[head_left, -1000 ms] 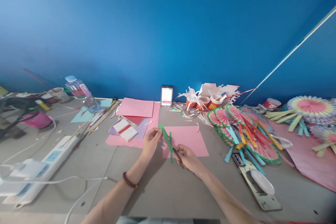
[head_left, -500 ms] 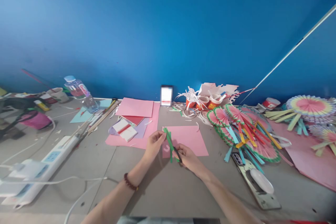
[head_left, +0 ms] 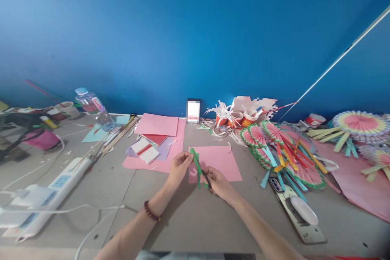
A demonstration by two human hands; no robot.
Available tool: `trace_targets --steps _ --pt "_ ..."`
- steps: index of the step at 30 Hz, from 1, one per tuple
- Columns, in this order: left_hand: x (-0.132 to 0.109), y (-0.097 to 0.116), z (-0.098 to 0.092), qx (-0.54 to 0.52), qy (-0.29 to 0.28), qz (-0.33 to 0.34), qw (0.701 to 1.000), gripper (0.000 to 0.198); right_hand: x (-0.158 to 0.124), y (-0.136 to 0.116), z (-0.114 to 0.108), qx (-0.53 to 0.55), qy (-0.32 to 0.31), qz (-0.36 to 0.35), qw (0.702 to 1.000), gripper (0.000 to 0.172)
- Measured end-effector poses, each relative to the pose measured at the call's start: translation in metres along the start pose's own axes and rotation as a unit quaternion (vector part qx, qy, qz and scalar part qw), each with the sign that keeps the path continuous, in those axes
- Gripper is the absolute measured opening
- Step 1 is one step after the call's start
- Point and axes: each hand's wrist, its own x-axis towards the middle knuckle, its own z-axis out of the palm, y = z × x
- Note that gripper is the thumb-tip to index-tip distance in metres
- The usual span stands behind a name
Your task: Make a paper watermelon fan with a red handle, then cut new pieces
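Observation:
My left hand pinches the upper end of a narrow green paper strip. Dark-handled scissors are in my right hand, their blades against the lower part of the green paper. How far the blades are open is too small to tell. Beneath the strip and both hands' fingertips lies a pink sheet on the grey table. A thin curved paper scrap rests near its upper right corner.
Pink folded fans with coloured strips lie at right, above a phone bearing a white mouse. A power strip with cables and a tilted bottle are at left. Red cups and a small screen stand by the wall.

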Motion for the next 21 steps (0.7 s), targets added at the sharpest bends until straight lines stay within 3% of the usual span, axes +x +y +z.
trace_targets --steps 7,14,21 --pt "-0.002 0.005 0.001 -0.002 0.005 -0.012 1.000 0.030 0.006 0.009 -0.001 0.012 -0.009 -0.020 1.000 0.027" --pt "0.001 -0.003 -0.004 -0.017 0.004 -0.016 1.000 0.027 0.009 0.012 -0.002 0.041 0.002 -0.026 0.999 0.029" --pt "0.007 -0.006 -0.013 -0.129 0.054 -0.089 0.986 0.021 0.015 0.017 -0.011 0.057 0.071 -0.055 0.994 0.032"
